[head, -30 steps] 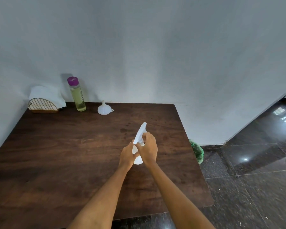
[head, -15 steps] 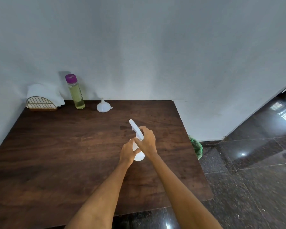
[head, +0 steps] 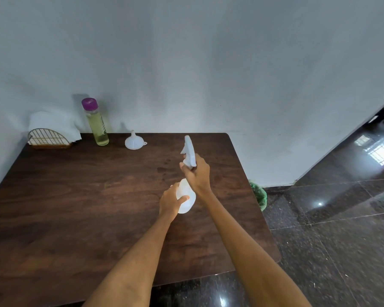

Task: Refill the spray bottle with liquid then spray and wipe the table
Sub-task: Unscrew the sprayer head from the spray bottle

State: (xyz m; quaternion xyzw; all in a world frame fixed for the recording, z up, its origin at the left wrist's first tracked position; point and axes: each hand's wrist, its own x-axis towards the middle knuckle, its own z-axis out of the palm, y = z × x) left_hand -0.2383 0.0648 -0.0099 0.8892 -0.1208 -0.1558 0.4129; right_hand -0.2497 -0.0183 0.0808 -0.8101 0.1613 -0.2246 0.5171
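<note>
A white spray bottle [head: 185, 199] stands on the dark wooden table [head: 80, 207], right of its middle. My left hand [head: 171, 201] grips the bottle's body from the left. My right hand [head: 196, 173] holds the white spray head [head: 189, 155] above the bottle, lifted off the neck. A clear bottle of yellowish liquid [head: 96, 124] with a purple cap stands at the table's back edge. A small white funnel [head: 133, 141] sits upside down to its right.
A gold wire holder with white napkins [head: 51, 134] sits in the back left corner against the wall. The table's right edge drops to a dark glossy floor. A green bag [head: 258, 193] lies on the floor beside the table.
My right hand has turned the spray head and raised it away from the bottle. My left hand kept its grip on the bottle's body.
</note>
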